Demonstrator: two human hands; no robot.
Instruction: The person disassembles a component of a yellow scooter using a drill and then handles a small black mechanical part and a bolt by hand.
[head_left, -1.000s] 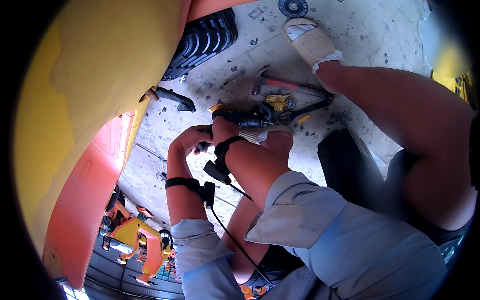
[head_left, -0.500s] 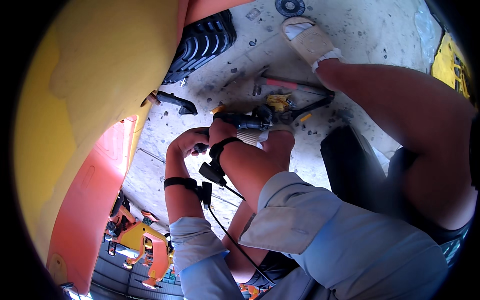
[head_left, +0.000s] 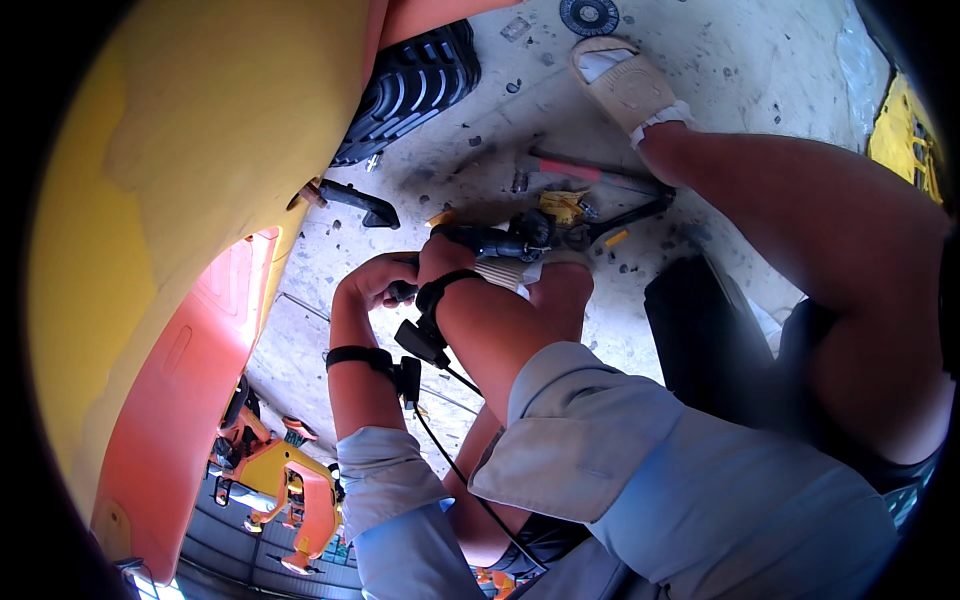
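Low in front of me, both hands meet at a black power tool [head_left: 485,240]. My right hand [head_left: 445,255] wraps its rear end. My left hand [head_left: 385,280], beside and a little below it, has curled fingers round a dark piece, apparently part of the same tool; much is hidden. A small yellow packet [head_left: 560,208] lies just beyond the tool, with a hammer [head_left: 590,172] with a red-and-black handle behind it. A black bent part [head_left: 360,202] juts from the yellow body panel [head_left: 200,120] at left. A small yellow piece [head_left: 615,237] lies right of the tool.
A black treaded tire [head_left: 405,85] is under the bodywork. A black disc [head_left: 590,15] lies at the top. My bare legs [head_left: 800,220] frame the speckled floor. A black box [head_left: 700,330] sits at right, yellow material [head_left: 900,130] beyond. Yellow-orange machines [head_left: 290,480] appear lower left.
My arms have shifted slightly left over the second, both hands staying at the tool. The whole view has moved only a little.
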